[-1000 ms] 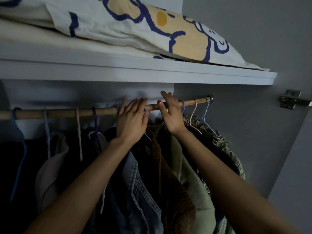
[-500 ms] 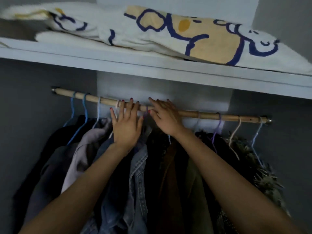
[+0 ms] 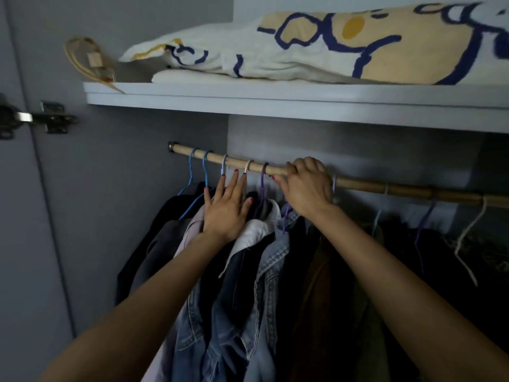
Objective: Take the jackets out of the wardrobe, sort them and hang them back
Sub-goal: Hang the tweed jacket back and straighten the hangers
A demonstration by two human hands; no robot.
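My right hand [image 3: 307,188] is curled over the round wooden rail [image 3: 399,190], fingers closed around it. My left hand [image 3: 227,206] is below the rail with straight fingers spread, resting flat on the white collar [image 3: 254,232] between the thin hanger hooks [image 3: 263,175]; it holds nothing. The jackets [image 3: 248,299] hang under the rail: faded denim, dark cloth, brown ribbed corduroy. Above the rail, on the white shelf [image 3: 275,102], lies soft folded bedding [image 3: 344,51] with blue outlines.
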